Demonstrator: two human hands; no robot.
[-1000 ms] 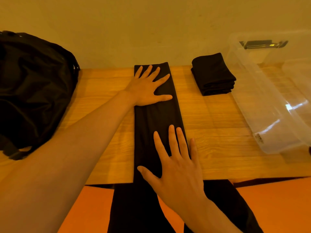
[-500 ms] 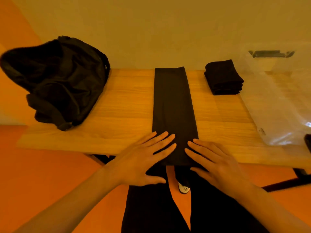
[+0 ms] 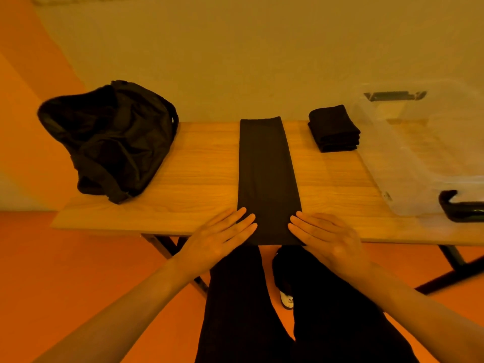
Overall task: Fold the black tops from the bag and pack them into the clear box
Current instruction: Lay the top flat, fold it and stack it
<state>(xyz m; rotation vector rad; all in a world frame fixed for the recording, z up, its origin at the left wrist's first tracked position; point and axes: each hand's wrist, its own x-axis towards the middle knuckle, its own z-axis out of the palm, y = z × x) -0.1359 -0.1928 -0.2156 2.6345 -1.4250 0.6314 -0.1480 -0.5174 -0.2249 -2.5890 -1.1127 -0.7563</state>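
head: black top [image 3: 264, 174] between fingers [image 3: 245, 221]

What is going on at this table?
A person is folding a black top, now a long narrow strip laid across the wooden table. The left hand and right hand rest flat at its near end, one on each side. A stack of folded tops sits beside the clear box; the black bag is at the left.
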